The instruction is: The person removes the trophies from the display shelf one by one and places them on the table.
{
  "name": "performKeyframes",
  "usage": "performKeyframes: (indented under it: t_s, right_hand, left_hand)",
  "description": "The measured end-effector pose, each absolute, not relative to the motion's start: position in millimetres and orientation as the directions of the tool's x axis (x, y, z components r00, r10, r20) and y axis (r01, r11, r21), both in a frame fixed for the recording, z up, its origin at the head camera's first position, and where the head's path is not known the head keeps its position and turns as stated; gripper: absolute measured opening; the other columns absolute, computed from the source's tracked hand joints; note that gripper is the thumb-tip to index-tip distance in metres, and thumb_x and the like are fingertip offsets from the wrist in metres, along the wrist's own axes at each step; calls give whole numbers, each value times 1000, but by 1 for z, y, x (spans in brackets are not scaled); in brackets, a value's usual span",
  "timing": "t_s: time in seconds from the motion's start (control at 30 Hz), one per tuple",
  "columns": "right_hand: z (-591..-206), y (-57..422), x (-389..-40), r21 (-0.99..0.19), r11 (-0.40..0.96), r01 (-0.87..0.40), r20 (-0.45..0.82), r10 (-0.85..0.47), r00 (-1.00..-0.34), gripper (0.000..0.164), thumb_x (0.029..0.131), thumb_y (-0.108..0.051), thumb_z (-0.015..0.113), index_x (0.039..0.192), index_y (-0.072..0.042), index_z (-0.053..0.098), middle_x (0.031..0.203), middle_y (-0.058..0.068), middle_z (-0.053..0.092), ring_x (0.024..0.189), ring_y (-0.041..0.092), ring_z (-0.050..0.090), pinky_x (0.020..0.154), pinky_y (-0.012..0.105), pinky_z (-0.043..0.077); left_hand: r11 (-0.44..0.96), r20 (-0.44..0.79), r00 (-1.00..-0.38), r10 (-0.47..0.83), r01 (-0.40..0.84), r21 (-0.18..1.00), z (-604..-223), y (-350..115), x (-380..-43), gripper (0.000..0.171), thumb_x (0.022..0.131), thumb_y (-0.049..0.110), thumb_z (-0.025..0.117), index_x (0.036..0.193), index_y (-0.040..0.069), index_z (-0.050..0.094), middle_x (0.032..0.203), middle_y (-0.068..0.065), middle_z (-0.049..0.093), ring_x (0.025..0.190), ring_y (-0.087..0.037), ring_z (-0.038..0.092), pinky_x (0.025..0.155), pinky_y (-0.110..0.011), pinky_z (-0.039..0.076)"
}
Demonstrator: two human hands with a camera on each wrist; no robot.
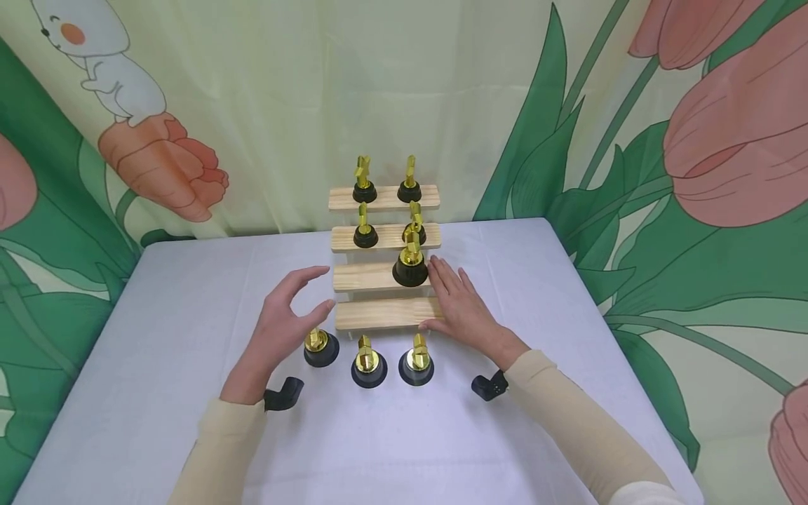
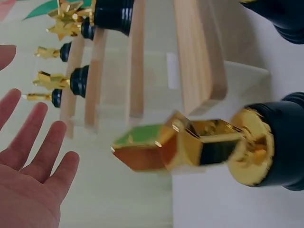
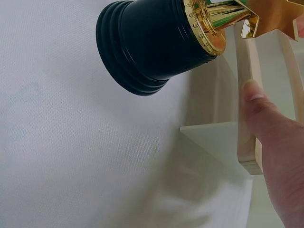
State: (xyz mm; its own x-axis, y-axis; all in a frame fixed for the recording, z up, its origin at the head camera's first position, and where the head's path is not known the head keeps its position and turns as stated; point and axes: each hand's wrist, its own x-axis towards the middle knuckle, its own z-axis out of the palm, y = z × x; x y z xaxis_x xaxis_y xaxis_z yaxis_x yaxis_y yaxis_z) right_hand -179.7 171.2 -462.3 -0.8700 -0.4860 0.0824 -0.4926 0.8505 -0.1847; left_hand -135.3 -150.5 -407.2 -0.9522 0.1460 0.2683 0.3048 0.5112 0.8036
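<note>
A wooden step stand with several tiers holds gold star trophies on black bases. On its second tier from the bottom, a trophy sits near the right end. My right hand lies along the stand's right side, fingers straight, fingertips right at that trophy's base. The right wrist view shows its thumb against the edge of a wooden tier. My left hand is held at the stand's left side, thumb and fingers apart with nothing between them. Just below it stands another trophy on the tablecloth.
Two more trophies, one in the middle and one to the right, stand before the stand. The upper two tiers carry two trophies each, such as the top left one. A printed curtain hangs behind the white-covered table.
</note>
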Motion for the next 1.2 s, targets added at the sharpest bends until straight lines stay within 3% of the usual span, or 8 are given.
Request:
performKeyframes:
  t_s: [0.4,0.9,1.2]
  right_hand:
    - [-464,173,-180,-179,845,-504,106,-492,-864,115,81,-52,76,157,2,10,166,19,7,155,33,10,125,57,14]
    - [-463,172,-179,-183,840,-511,129,-495,-859,115,80,-53,77,156,3,12,165,21,11,154,36,14,124,58,16]
    - [-462,171,-179,-189,849,-493,103,-482,-870,115,80,-52,77,157,2,11,166,19,8,154,34,12,125,57,14]
  left_hand:
    - [404,281,-930,237,357,842,-392,-124,-155,50,89,12,72,136,11,54,140,-5,57,133,-21,51,117,-38,39]
    - [298,202,-930,307,295,908,-380,-95,-174,52,92,19,71,140,10,52,142,-8,55,131,-20,53,116,-37,41]
    - [348,176,-926,333,294,890,-372,-85,-185,52,93,23,70,140,13,51,142,-8,56,131,-19,54,115,-37,42]
